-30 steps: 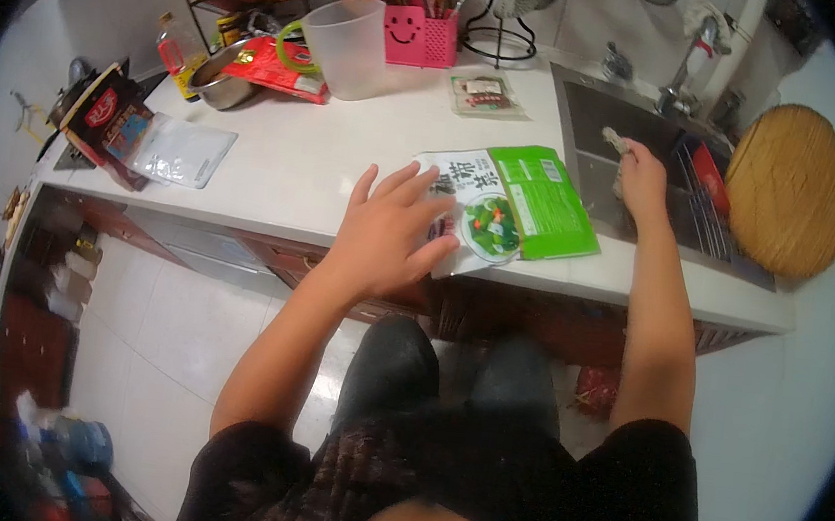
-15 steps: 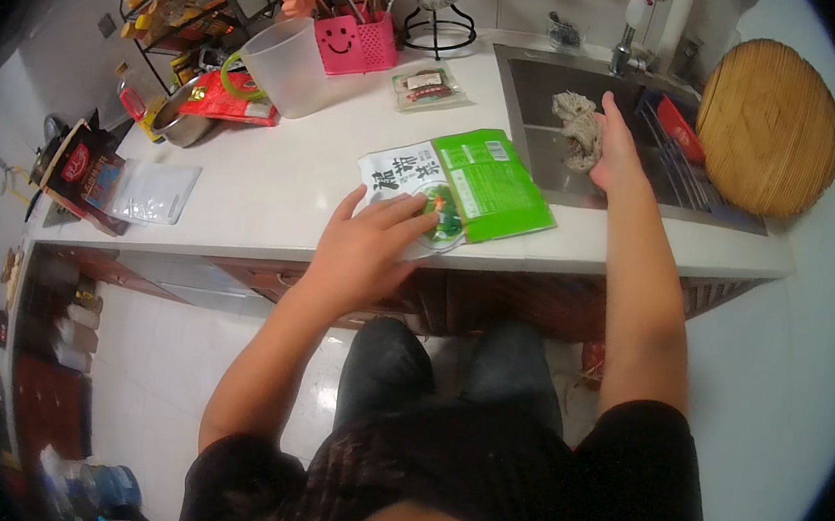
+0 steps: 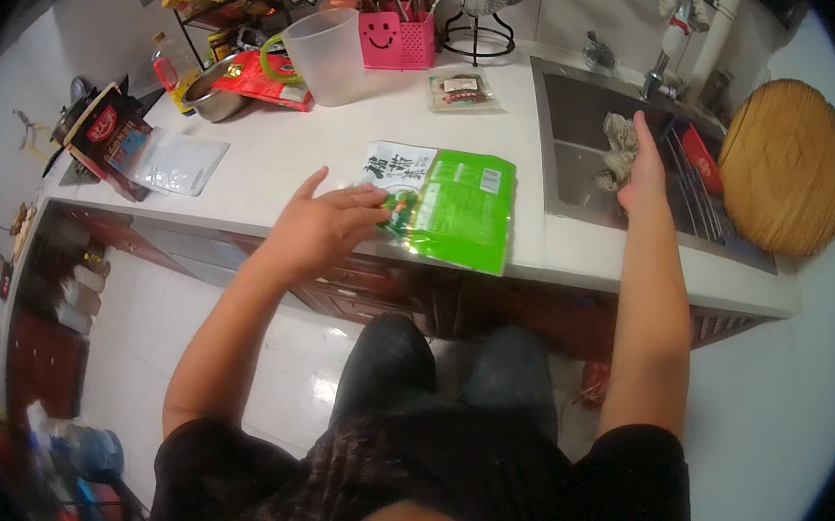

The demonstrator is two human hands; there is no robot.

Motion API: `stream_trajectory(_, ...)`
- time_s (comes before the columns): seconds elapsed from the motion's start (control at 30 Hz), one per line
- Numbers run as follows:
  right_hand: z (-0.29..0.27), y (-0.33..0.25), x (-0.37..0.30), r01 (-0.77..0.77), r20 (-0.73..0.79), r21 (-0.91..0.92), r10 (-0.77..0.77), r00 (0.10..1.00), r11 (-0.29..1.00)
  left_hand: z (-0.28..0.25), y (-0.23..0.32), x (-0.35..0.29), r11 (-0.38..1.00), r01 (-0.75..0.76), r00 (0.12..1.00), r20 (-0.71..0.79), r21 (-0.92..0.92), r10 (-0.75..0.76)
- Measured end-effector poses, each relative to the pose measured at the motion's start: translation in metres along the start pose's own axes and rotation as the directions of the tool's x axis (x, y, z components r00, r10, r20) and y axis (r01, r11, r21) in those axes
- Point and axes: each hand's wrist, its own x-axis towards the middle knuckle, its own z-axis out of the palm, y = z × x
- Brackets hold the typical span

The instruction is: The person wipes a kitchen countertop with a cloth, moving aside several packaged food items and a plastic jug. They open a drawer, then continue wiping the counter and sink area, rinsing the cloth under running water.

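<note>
My left hand (image 3: 329,222) lies with stretched fingers on the left edge of a flat green and white food packet (image 3: 464,213), near the counter's front edge. A picture of food is printed beside my fingertips. At the right, my right hand (image 3: 647,174) is over the sink (image 3: 579,130) with a crumpled greyish cloth (image 3: 617,149) held against its palm side. The cloth hangs to the left of the hand; the thumb and most fingers are hidden behind it or seen edge-on.
Behind the packet lie a small clear packet (image 3: 462,92), a plastic jug (image 3: 327,56) and a pink holder (image 3: 396,42) of utensils. A steel bowl (image 3: 210,100) stands left. A round wooden board (image 3: 790,166) leans beside the sink, under the faucet's (image 3: 668,59) right.
The green packet has slid left and turned along the counter under my left hand. My right hand still holds the cloth over the sink. The view has shifted somewhat.
</note>
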Motion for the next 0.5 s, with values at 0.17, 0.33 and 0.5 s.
stream_trajectory(0.17, -0.002, 0.004, 0.006, 0.055, -0.009, -0.125, -0.056, 0.998, 0.991, -0.008, -0.030, -0.017, 0.993, 0.083, 0.997, -0.005, 0.083, -0.083)
stream_trajectory(0.33, -0.008, 0.004, 0.007, 0.069, 0.019, -0.169, -0.067, 0.998, 0.983, -0.026, -0.046, -0.025, 0.972, 0.161, 0.986, 0.024, 0.172, -0.167)
stream_trajectory(0.5, -0.013, 0.023, 0.018, 0.140, 0.055, -0.270, -0.129, 0.990, 0.953, -0.064, -0.004, 0.004, 0.950, 0.176, 0.958, 0.178, 0.259, -0.226)
